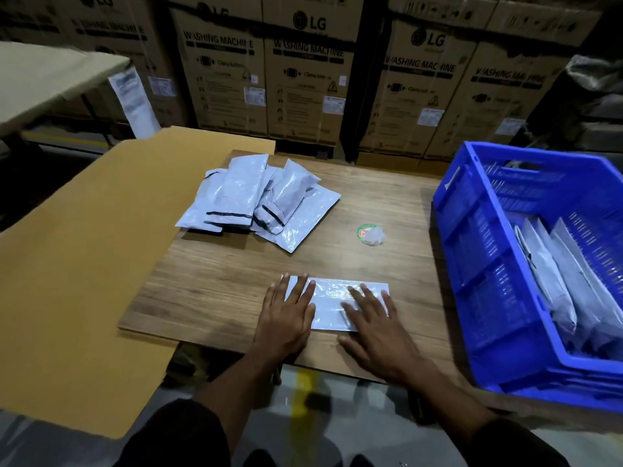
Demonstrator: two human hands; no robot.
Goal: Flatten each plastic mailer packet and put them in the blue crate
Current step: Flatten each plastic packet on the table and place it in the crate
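Note:
One grey plastic mailer packet (pixel 332 296) lies flat on the wooden table (pixel 215 281) near its front edge. My left hand (pixel 286 315) presses on the packet's left end with straight, spread fingers. My right hand (pixel 374 328) lies flat on its right half, fingers straight. A loose pile of several puffy grey mailer packets (pixel 259 200) sits at the table's far left. The blue crate (pixel 485 264) stands at the right, tilted, with several flattened packets (pixel 566 291) leaning inside it.
A small round green sticker with crumpled plastic (pixel 370 234) lies mid-table. A large brown cardboard sheet (pixel 84 264) covers the surface to the left. Stacked washing-machine boxes (pixel 303 79) form a wall behind the table.

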